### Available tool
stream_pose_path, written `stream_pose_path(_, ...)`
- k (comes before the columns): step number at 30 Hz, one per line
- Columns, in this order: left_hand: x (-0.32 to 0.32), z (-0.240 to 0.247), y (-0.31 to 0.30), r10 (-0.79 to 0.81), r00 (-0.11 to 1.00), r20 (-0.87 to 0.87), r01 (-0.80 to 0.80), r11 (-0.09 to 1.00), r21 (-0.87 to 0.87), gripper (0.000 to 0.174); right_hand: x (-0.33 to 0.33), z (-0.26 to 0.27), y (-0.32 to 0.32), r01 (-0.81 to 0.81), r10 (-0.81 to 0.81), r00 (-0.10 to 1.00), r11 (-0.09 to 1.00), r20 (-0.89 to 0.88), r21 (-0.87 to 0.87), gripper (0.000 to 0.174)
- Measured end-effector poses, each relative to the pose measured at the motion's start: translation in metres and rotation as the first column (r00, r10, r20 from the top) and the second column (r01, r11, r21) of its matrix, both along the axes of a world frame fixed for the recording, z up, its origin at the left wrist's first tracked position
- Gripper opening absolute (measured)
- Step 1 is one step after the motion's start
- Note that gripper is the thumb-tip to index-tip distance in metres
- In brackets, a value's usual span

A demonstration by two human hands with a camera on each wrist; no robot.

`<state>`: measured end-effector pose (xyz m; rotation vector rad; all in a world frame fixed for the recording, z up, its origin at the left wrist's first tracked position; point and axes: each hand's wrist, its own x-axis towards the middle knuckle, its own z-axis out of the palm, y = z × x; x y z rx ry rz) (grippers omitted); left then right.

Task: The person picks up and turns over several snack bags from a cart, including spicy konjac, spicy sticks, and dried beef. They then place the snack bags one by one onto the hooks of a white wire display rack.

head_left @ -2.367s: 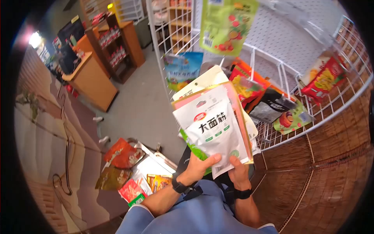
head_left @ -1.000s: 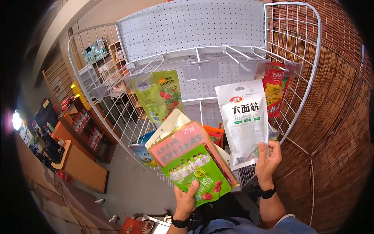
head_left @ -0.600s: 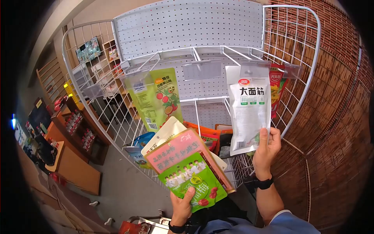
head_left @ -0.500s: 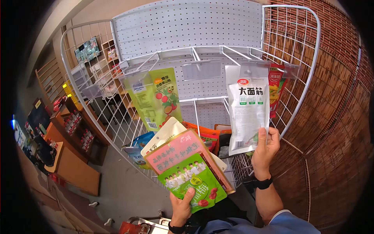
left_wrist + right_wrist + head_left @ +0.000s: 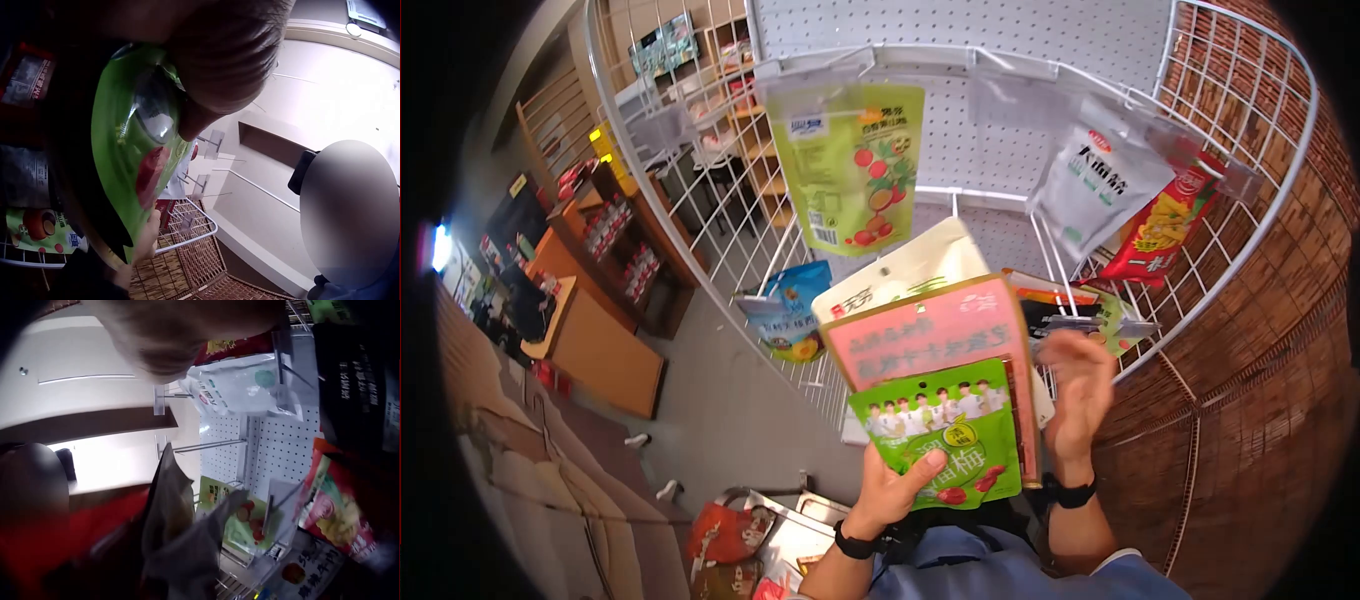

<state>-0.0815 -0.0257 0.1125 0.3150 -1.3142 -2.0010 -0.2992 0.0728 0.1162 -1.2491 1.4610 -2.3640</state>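
My left hand (image 5: 900,485) grips a fanned stack of snack pouches, its thumb on the front of the green pouch (image 5: 945,425). Behind that one are a pink pouch (image 5: 925,335) with a gold edge and a cream pouch (image 5: 920,262); the left fingers are hidden under the stack. My right hand (image 5: 1080,395), blurred and holding nothing, is beside the stack's right edge with its fingers loosely bent. At the upper right a white snack bag (image 5: 1100,185) hangs tilted on the rack, in front of a red snack bag (image 5: 1165,225). The right wrist view also shows this white bag (image 5: 240,387).
A light green pouch (image 5: 850,165) hangs at the rack's left. Lower in the wire rack (image 5: 700,250) are a blue pouch (image 5: 790,305) and several other packs. More packs lie at the lower left, including a red one (image 5: 730,530). A wooden counter (image 5: 600,345) stands farther left.
The right hand has let go of the white bag, now hanging on the rack, and come down toward the stack. The left hand keeps its stack; the head view has tilted down.
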Motion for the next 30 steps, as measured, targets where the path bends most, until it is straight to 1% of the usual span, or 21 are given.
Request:
stream_pose_path(1,0.002,-0.006,-0.004,-0.055,0.997,0.044,0.057,0.998,-0.037,0.054,0.008,0.003,0.008,-0.19,0.185,0.982,0.966,0.044,0.173,0.078)
stream_pose_path(2,0.002,-0.01,-0.004,-0.052,0.997,0.056,0.053,0.998,-0.028,0.054,0.015,-0.01,0.013,-0.427,0.396,0.9,0.885,0.183,0.187,0.087)
stream_pose_path(4,-0.002,-0.012,-0.006,-0.076,0.992,0.102,0.083,0.994,-0.066,0.057,0.045,-0.005,0.015,-0.516,0.437,0.8,0.851,0.412,0.1,0.093)
stream_pose_path(5,-0.002,-0.009,-0.009,-0.119,0.986,0.114,0.124,0.992,-0.035,0.059,0.048,0.001,0.014,-0.518,0.438,0.798,0.85,0.414,0.098,0.093)
stream_pose_path(7,-0.005,-0.009,-0.008,-0.098,0.988,0.123,0.1,0.995,-0.008,0.062,0.051,0.009,0.01,-0.56,0.464,0.785,0.815,0.41,0.15,0.091)
stream_pose_path(8,-0.007,-0.01,-0.007,-0.077,0.989,0.129,0.075,0.997,0.018,0.066,0.053,0.006,0.008,-0.561,0.465,0.783,0.815,0.414,0.146,0.091)
stream_pose_path(9,-0.011,-0.01,-0.004,-0.075,0.988,0.135,0.073,0.997,0.02,0.066,0.055,0.0,0.004,-0.505,0.424,0.803,0.857,0.419,0.101,0.088)
stream_pose_path(10,-0.016,-0.009,-0.001,0.033,0.994,0.109,-0.029,0.999,-0.041,0.071,0.056,-0.006,0.002,-0.447,0.382,0.819,0.893,0.428,0.059,0.085)
stream_pose_path(11,-0.019,-0.009,0.001,0.142,0.987,0.079,-0.134,0.986,-0.096,0.076,0.054,-0.011,0.003,-0.461,0.396,0.811,0.886,0.43,0.052,0.078)
stream_pose_path(12,-0.02,-0.01,0.002,0.148,0.985,0.089,-0.14,0.986,-0.086,0.076,0.055,-0.015,0.005,-0.468,0.397,0.804,0.882,0.442,0.058,0.078)
stream_pose_path(14,-0.022,-0.01,0.001,0.235,0.967,0.098,-0.214,0.958,-0.194,0.087,0.056,-0.024,0.008,-0.477,0.419,0.72,0.878,0.553,-0.044,0.072)
stream_pose_path(15,-0.023,-0.006,0.002,0.314,0.946,0.083,-0.28,0.918,-0.28,0.086,0.055,-0.029,0.011,-0.508,0.438,0.637,0.857,0.634,-0.081,0.067)
stream_pose_path(16,-0.024,-0.007,0.002,0.316,0.944,0.095,-0.281,0.92,-0.272,0.086,0.057,-0.032,0.014,-0.511,0.433,0.63,0.856,0.645,-0.076,0.067)
stream_pose_path(18,-0.023,-0.01,0.004,0.334,0.939,0.079,-0.3,0.91,-0.285,0.087,0.062,-0.029,0.015,-0.42,0.322,0.673,0.907,0.666,-0.014,0.064)
stream_pose_path(19,-0.024,-0.009,0.003,0.355,0.934,0.045,-0.323,0.891,-0.32,0.081,0.061,-0.03,0.015,-0.424,0.32,0.669,0.905,0.671,-0.009,0.064)
stream_pose_path(20,-0.024,-0.011,0.004,0.359,0.932,0.054,-0.325,0.891,-0.317,0.081,0.061,-0.036,0.016,-0.428,0.319,0.662,0.904,0.678,-0.007,0.064)
stream_pose_path(22,-0.025,-0.014,0.003,0.396,0.918,0.007,-0.381,0.889,-0.254,0.082,0.061,-0.041,0.011,-0.286,0.169,0.749,0.955,0.641,0.082,0.062)
stream_pose_path(24,-0.025,-0.014,0.002,0.418,0.908,-0.004,-0.404,0.875,-0.269,0.079,0.065,-0.035,0.01,-0.287,0.192,0.752,0.957,0.631,0.05,0.059)
stream_pose_path(26,-0.025,-0.014,0.0,0.455,0.891,-0.008,-0.439,0.855,-0.276,0.077,0.066,-0.03,0.008,-0.299,0.283,0.727,0.951,0.626,-0.082,0.056)
stream_pose_path(29,-0.026,-0.01,-0.009,0.519,0.854,-0.027,-0.512,0.832,-0.215,0.072,0.063,-0.029,0.009,-0.322,0.322,0.771,0.941,0.55,-0.1,0.056)
stream_pose_path(30,-0.026,-0.005,-0.017,0.514,0.857,-0.047,-0.51,0.83,-0.226,0.072,0.062,-0.029,0.009,-0.319,0.329,0.778,0.941,0.535,-0.115,0.056)
